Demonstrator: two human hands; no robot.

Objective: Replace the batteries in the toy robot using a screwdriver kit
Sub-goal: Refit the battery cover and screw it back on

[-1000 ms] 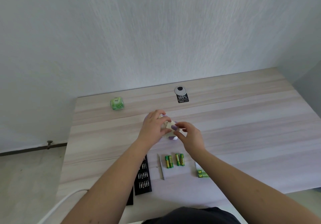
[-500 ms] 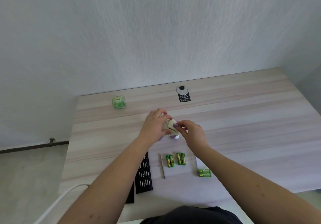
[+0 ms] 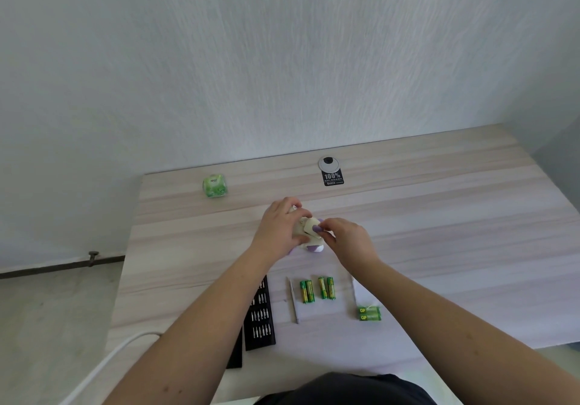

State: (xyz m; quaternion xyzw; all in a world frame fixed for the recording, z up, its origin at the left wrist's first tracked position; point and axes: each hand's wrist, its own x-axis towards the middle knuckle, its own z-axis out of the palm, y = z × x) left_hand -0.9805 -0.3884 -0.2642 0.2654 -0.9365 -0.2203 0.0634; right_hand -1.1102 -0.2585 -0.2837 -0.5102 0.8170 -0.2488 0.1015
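- Since the earlier frames little has shifted: both hands stay at the toy robot mid-worktop, the right fingertips having crept slightly further onto its top.
- Nearest, left of centre, the screwdriver kit lies open, its bits in rows; just right of it the slim screwdriver lies loose on the worktop.
- Right of that, four loose batteries lie in two pairs, with a wrapped battery pack further right.
- Farther in, the left hand wraps around the toy, gripping its pale body; the right hand pinches at a small part on its upper side.
- This looks like work at the battery cover; which way it is going is too small to tell.
- Best to keep the left grip firm and low, work the piece squarely, and avoid prying hard.
- Far left sits a green cube; far centre, a round grommet.
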